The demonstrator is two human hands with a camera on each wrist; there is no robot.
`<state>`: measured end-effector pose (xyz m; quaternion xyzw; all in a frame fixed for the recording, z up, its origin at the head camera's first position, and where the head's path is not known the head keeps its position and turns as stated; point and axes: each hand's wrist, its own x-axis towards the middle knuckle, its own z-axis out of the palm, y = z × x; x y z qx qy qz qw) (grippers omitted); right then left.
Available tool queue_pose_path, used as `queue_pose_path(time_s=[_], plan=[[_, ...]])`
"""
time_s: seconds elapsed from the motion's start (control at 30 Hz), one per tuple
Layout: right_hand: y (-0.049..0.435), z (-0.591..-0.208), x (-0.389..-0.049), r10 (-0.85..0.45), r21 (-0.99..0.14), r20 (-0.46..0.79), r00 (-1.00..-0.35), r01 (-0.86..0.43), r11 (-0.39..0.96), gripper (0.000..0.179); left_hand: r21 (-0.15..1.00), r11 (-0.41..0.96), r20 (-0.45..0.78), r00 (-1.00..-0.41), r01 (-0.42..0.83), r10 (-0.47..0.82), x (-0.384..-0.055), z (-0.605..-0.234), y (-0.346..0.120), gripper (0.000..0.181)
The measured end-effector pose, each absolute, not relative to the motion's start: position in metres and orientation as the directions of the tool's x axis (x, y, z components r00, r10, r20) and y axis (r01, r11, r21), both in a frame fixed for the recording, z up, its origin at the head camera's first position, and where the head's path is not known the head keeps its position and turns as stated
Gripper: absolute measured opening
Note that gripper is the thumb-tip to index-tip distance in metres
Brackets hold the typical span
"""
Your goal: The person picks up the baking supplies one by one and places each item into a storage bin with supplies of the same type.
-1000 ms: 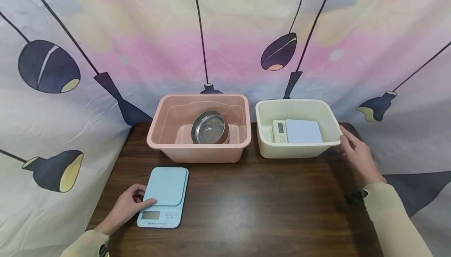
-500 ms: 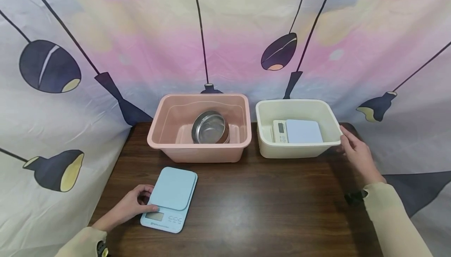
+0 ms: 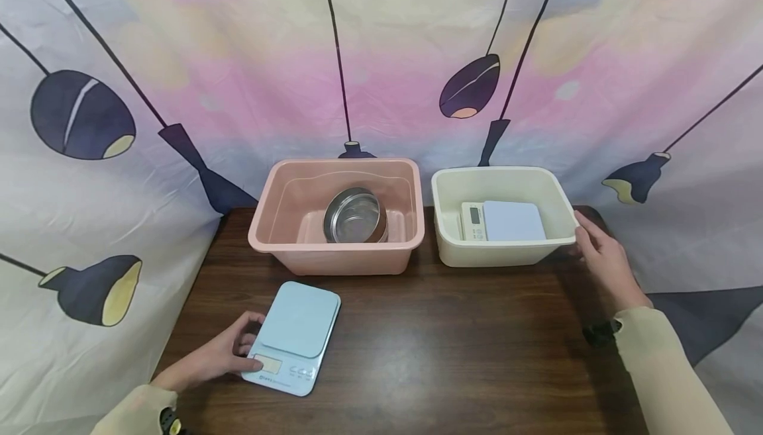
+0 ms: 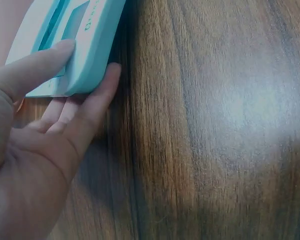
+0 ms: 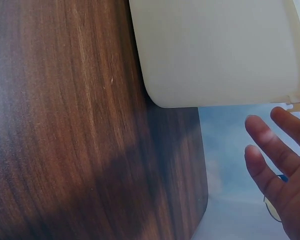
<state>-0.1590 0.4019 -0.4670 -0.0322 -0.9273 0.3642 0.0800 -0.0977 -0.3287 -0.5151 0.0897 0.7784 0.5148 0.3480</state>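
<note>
My left hand (image 3: 222, 352) grips the light blue kitchen scale (image 3: 302, 319) by its left edge, at the table's left. The thumb lies on top beside the display, and in the left wrist view the other fingers reach under the scale's body (image 4: 97, 55). At the right, my right hand (image 3: 607, 259) holds the right rim of a cream plastic bin (image 3: 507, 254) between thumb and forefinger. The right wrist view has the remaining fingers (image 5: 262, 137) spread loosely below the bin's wall. Inside that bin lies a second kitchen scale (image 3: 512, 221), with a white platform.
A pink plastic basin (image 3: 340, 263) stands left of the cream bin at the back of the dark wooden table (image 3: 429, 355). It contains a round metal pan (image 3: 356, 218), tilted on its side. A printed curtain (image 3: 268, 91) hangs close behind and beside the table.
The blue scale has shifted right and turned clockwise, my left hand moving along with it. My right hand and both bins have kept their places.
</note>
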Motion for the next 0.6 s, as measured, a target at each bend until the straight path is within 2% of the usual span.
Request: queue_pose_path(time_s=[0.3,0.6], plan=[[0.400,-0.465,-0.158,0.126,-0.684,0.127,-0.984,0.005,0.729,0.056,0.869,0.388,-0.482,-0.699,-0.307,0.528,-0.100,-0.515,-0.339,0.093],[0.400,-0.465,-0.158,0.125,-0.685,0.117,-0.985,0.010,0.728,0.057,0.866,0.297,-0.499,-0.664,-0.402,0.557,-0.098,-0.519,-0.337,0.097]])
